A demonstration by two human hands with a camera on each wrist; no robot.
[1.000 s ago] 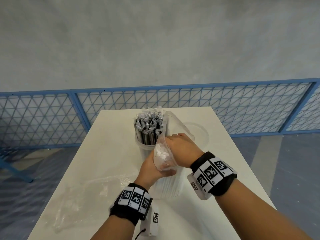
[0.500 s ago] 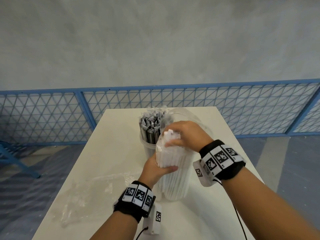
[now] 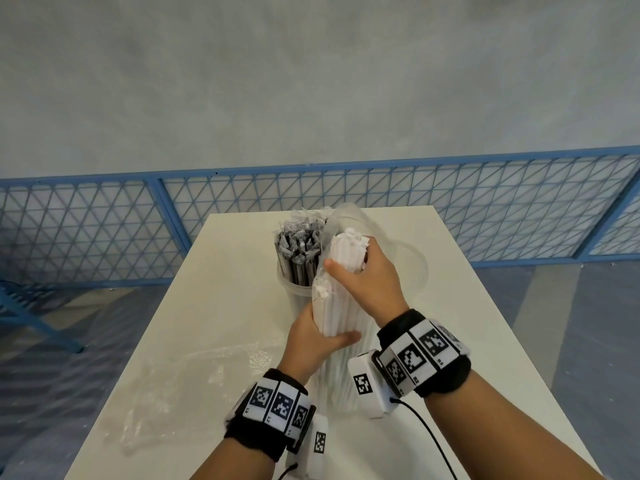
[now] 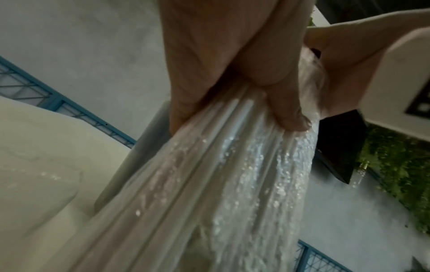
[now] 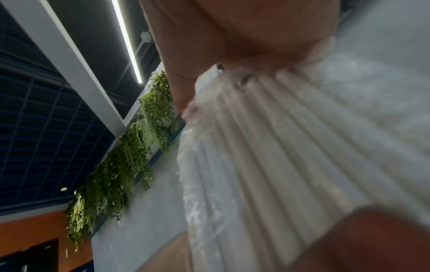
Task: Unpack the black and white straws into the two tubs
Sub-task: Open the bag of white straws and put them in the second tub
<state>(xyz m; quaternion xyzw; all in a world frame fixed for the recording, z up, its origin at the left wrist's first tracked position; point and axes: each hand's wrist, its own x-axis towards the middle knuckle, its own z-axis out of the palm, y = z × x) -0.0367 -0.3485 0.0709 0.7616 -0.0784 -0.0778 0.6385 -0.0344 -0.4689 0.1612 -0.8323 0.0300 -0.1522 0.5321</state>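
Observation:
A clear bag of white straws (image 3: 341, 310) stands upright on the white table (image 3: 214, 306). My left hand (image 3: 317, 336) grips the bag around its middle, seen close in the left wrist view as fingers (image 4: 286, 117) on the plastic bag (image 4: 232, 184). My right hand (image 3: 367, 278) holds a bunch of white straws (image 3: 346, 249) partly raised out of the bag's top; the right wrist view shows these white straws (image 5: 279, 147) under the palm. Behind stands a clear tub (image 3: 291, 282) filled with black straws (image 3: 298, 251). A second clear tub (image 3: 414, 268) sits to the right, mostly hidden.
An empty crumpled clear bag (image 3: 180, 386) lies on the table's left front part. A blue mesh fence (image 3: 104, 230) runs behind the table, against a grey wall. The table's right edge drops to the floor.
My right hand has risen from the bag's mouth, drawing a bunch of white straws upward out of the plastic. My left hand has kept its grip on the bag.

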